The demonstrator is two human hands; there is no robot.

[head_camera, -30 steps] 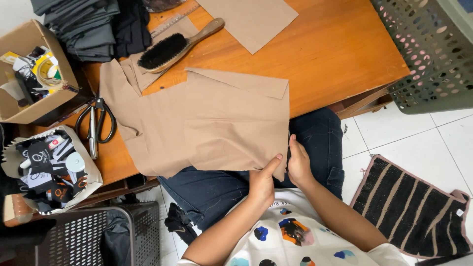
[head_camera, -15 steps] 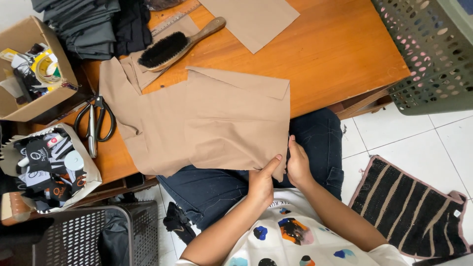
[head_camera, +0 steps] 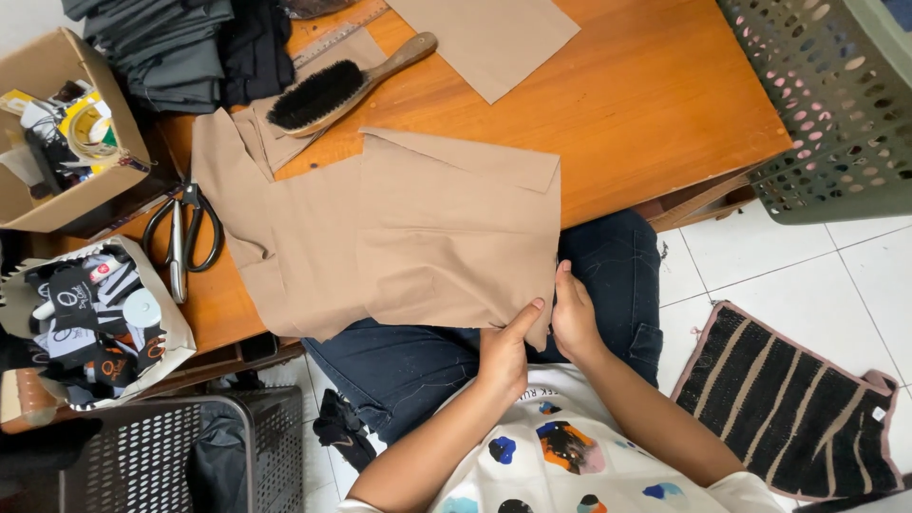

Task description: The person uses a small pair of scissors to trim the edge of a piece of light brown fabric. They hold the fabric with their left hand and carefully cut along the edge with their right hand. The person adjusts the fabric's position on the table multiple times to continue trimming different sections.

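Pinching the tan cloth (head_camera: 408, 237) at its 5 o'clock corner, you had your left hand (head_camera: 503, 353) and right hand (head_camera: 574, 318) closed on the hem, side by side. The cloth lay over the surface (head_camera: 646, 114), its edge overhanging your lap; scissors (head_camera: 185, 233) at 9 o'clock, brush (head_camera: 332, 87) at 11.

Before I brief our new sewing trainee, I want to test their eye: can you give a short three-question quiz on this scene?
1. True or false: both hands grip the tan fabric piece at its corner nearest the person.
2. What lies on the wooden table just left of the fabric? A) scissors B) iron C) tape measure
3. What rests on the fabric's top left part?

Key:
1. True: left hand, right hand.
2. A, the scissors.
3. A wooden brush with black bristles.
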